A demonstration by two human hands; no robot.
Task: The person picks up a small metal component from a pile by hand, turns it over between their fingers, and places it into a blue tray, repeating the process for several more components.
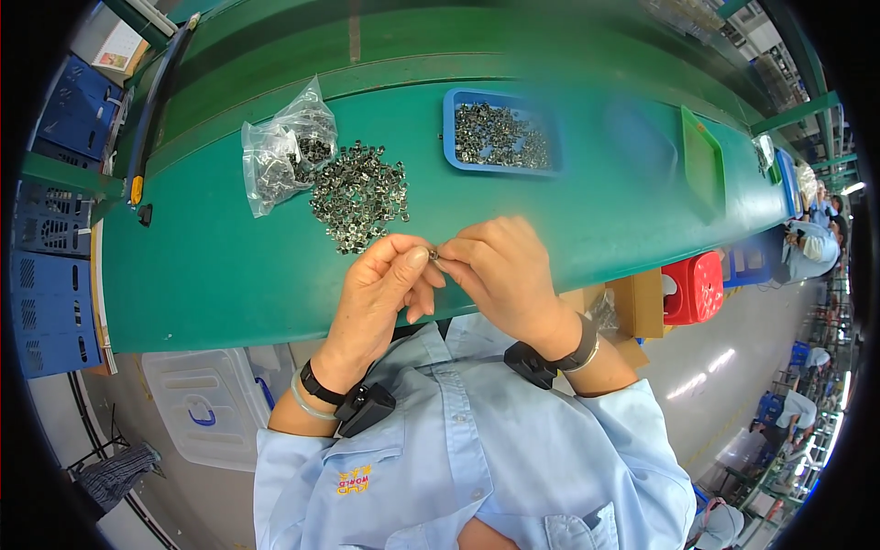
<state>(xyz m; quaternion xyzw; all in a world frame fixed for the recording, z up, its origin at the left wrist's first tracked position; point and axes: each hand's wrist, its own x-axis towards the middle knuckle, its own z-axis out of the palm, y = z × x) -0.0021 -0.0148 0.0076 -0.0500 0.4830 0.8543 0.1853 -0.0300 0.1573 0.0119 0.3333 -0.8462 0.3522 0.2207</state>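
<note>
Above the near edge of the green table, my left hand (378, 286) and my right hand (502, 273) meet fingertip to fingertip. Between them is a small shiny metal part (434, 255), mostly covered by the fingers; its exact kind cannot be made out. Both hands are closed in a pinch on it. Just beyond my left hand lies a loose pile of small silvery metal parts (359, 197). A clear plastic bag (275, 170) with more such parts inside rests against the pile's left side.
A blue tray (448, 128) of small metal parts stands farther back, right of centre. A green tray (701, 151) lies at the right. Below the table are a red stool (694, 288), a cardboard box (637, 302) and a clear lidded bin (203, 403). Blue crates (55, 312) stand left.
</note>
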